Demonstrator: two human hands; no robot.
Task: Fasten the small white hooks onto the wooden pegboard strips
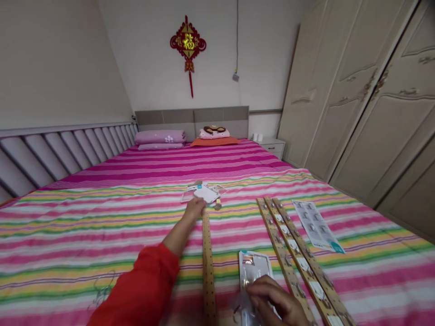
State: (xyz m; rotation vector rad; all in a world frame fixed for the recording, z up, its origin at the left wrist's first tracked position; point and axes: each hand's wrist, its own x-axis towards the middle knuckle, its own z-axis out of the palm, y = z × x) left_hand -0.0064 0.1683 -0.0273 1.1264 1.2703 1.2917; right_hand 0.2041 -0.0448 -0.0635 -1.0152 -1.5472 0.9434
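Bare strip in front of me, filled strips off to my right!
Here's the drilled wooden strip [208, 258], lying lengthwise before me, probably so its rows of holes are in easy reach. My left hand [195, 207] is out at its far end, fingers bunched against the tip, seemingly steadying it; I can't tell whether they grip. Down low, my right hand [277, 301] has its fingers curled close together over the clear plastic packet [256, 263], glossy and shallow; blur hides whether they pinch it. Three wooden strips [287, 244] lie side by side, perhaps grouped out of the way, dotted with shiny metal bits and white pieces. Beyond sits a flat card [317, 225] with small bumps, all on soft striped cloth [136, 226].
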